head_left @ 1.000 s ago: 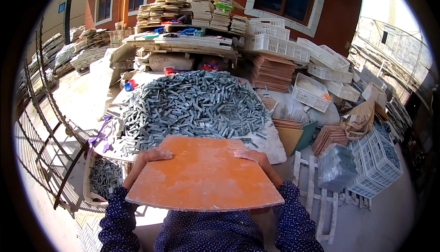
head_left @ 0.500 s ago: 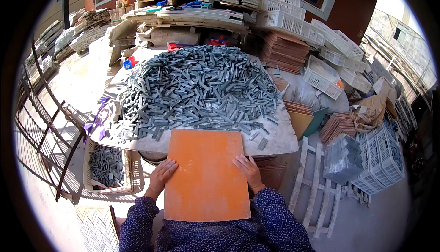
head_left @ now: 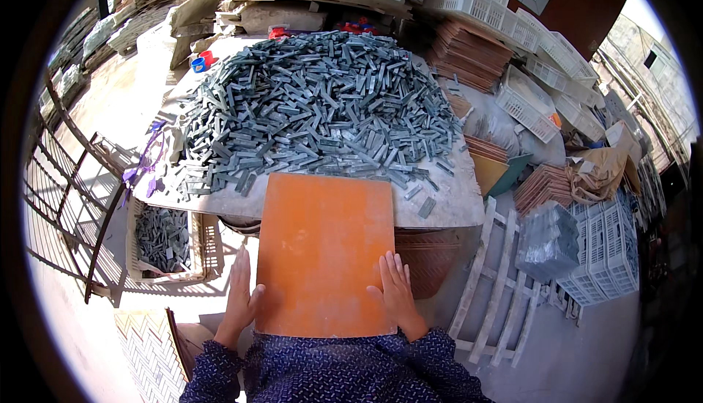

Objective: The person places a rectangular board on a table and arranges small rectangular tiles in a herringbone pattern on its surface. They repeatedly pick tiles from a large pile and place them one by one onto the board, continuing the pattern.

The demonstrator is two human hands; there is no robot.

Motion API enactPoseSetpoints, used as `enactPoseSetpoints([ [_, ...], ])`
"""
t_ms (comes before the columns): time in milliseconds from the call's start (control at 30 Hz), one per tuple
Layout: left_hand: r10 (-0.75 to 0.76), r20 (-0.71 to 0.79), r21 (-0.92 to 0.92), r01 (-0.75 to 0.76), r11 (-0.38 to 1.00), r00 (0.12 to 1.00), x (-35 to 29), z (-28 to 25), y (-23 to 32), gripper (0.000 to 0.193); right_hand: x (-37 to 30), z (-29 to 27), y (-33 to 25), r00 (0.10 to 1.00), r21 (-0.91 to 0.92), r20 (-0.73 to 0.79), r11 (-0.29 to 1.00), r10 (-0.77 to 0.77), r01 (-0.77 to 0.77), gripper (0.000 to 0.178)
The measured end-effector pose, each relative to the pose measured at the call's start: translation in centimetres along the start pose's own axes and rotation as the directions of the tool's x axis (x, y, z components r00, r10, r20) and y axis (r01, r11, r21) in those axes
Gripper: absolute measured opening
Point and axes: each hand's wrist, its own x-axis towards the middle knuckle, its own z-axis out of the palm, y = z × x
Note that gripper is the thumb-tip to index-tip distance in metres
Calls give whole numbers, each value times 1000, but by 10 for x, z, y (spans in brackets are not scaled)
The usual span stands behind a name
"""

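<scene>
A flat orange board [head_left: 326, 256] lies in front of my body, its far end over the near edge of the table [head_left: 461, 209]. My left hand [head_left: 240, 297] is at the board's left edge with fingers stretched forward and thumb out toward the board. It grips nothing; whether the thumb touches the edge I cannot tell. Along the right edge lies my right hand [head_left: 398, 293], fingers extended and thumb over the board's surface. Beyond the board, a wide heap of small grey-green stone strips [head_left: 315, 110] covers much of the table.
A crate of strips [head_left: 165, 238] stands on the floor at left, near a metal railing [head_left: 69, 176] and a herringbone-patterned panel [head_left: 150, 352]. To the right are a slatted wooden frame [head_left: 487, 286], white plastic crates [head_left: 604, 253], wrapped grey blocks [head_left: 548, 242] and stacked brown boards [head_left: 469, 47].
My left hand has come off the board's left edge and straightened. The right hand has slid nearer to me along its edge. My view has tipped downward.
</scene>
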Motion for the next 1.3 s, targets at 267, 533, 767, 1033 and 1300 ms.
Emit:
enactPoseSetpoints([
  [267,-90,117,-160,108,981,989,-19,14,2,78,-33,9,15,965,603,-81,783,249,-151,76],
  [533,-133,23,-271,134,953,991,-59,15,20,72,-57,5,-13,956,861,16,482,294,-163,76],
  [767,-49,-272,-812,-202,548,961,10,-68,97,103,1,-111,-62,951,962,-260,129,167,240,105],
  [1033,179,-489,-618,-484,619,854,201,-53,92,62,184,-88,8,724,630,-673,629,150,455,81],
  [1300,-16,-314,-635,-198,747,949,257,39,-8,53,227,-5,71,862,363,-386,913,327,-184,53],
])
